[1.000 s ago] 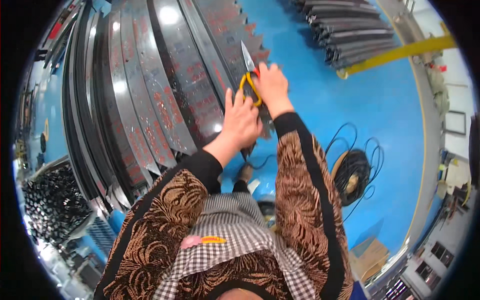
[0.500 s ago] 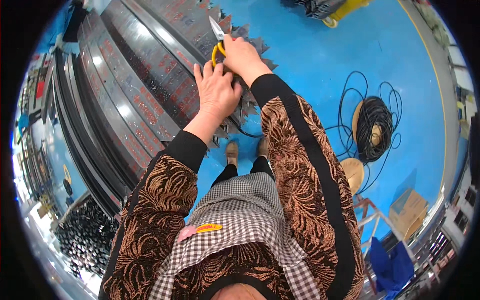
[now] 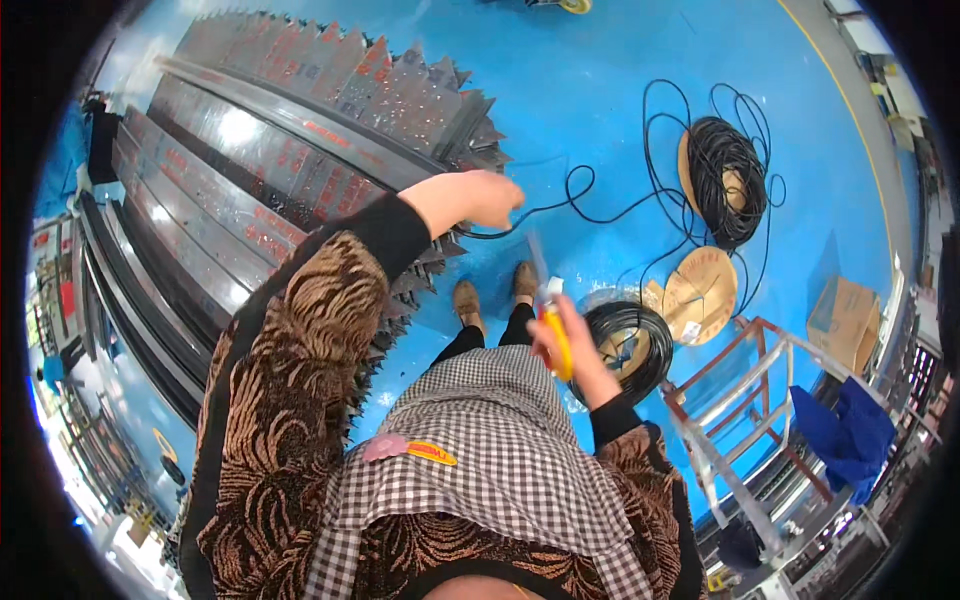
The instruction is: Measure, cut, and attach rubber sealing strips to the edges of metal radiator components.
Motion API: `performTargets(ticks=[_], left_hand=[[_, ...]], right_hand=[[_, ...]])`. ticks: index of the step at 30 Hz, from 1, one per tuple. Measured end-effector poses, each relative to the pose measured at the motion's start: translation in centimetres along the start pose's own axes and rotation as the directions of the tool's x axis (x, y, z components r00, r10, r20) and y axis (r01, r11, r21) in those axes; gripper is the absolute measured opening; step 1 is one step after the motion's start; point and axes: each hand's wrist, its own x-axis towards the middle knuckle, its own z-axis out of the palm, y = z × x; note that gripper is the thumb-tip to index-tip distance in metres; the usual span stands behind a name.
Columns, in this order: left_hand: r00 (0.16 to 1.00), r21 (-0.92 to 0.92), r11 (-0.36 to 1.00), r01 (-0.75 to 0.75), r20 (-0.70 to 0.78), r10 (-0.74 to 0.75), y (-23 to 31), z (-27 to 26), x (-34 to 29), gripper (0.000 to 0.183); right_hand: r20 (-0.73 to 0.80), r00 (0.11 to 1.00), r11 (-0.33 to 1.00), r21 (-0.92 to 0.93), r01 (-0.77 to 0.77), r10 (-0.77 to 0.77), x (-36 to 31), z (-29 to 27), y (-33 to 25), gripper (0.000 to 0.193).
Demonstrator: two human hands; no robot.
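Observation:
My left hand [image 3: 488,198] is over the ragged right end of the stacked dark strips [image 3: 330,150], its fingers curled together. A black cord [image 3: 545,208] passes close under those fingers; whether they grip it is hidden. My right hand [image 3: 575,345] is lower and to the right, in front of my apron, closed round scissors [image 3: 556,335] with yellow handles. The scissor blades point up toward the left hand and are blurred. From the strips, the cord loops across the blue floor to a coil of black cord [image 3: 728,175] on a round spool.
A second black coil [image 3: 655,350] and a round tan disc [image 3: 700,295] lie right of my feet. Beyond them stand a metal frame [image 3: 720,470] with blue cloth [image 3: 845,430] and a cardboard box [image 3: 843,322]. Long dark profiles [image 3: 150,320] extend along the left.
Both hands have left the strips' upper end. My right hand has drawn the scissors down toward my apron; my left hand has moved right. The view has shifted, showing more coils.

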Motion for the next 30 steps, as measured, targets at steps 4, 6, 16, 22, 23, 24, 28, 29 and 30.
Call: performTargets(ticks=[4,6,16,22,23,24,28,29,30], left_hand=[[0.891,-0.029,0.998,-0.058,0.449,0.065,0.0,1.5,2.2,0.045],[0.856,-0.122,0.992,-0.019,0.51,0.079,-0.7,2.0,2.3,0.043],[0.893,-0.061,0.996,-0.066,0.443,0.087,-0.5,2.5,2.9,0.053],[0.91,-0.176,0.975,-0.135,0.368,0.193,0.3,1.2,2.1,0.053],[0.909,-0.17,0.978,-0.123,0.376,0.179,0.4,1.0,2.0,0.053],[0.906,-0.185,0.977,-0.109,0.386,0.174,0.5,0.9,1.9,0.053],[0.893,-0.234,0.97,-0.071,0.417,0.166,0.8,0.6,1.8,0.052],[0.894,-0.232,0.969,-0.078,0.414,0.171,0.8,0.6,1.7,0.052],[0.895,-0.231,0.969,-0.085,0.41,0.176,0.9,0.6,1.7,0.052]], right_hand=[[0.054,0.991,0.927,-0.35,0.134,-0.123,1.1,3.7,4.6,0.043],[0.078,0.976,0.92,-0.325,0.219,-0.204,2.4,4.4,5.7,0.043],[0.092,0.927,0.842,-0.394,0.369,-0.363,3.5,5.4,5.8,0.035],[0.063,0.932,0.888,-0.289,0.358,-0.356,4.0,6.5,5.0,0.034],[0.067,0.94,0.907,-0.249,0.339,-0.333,4.2,6.7,4.8,0.034],[0.065,0.94,0.907,-0.248,0.34,-0.335,4.5,6.9,4.5,0.034],[0.054,0.941,0.908,-0.247,0.337,-0.335,5.2,7.3,3.8,0.033],[0.055,0.944,0.914,-0.235,0.33,-0.326,5.2,7.3,3.7,0.033],[0.056,0.947,0.92,-0.223,0.322,-0.317,5.3,7.3,3.7,0.033]])
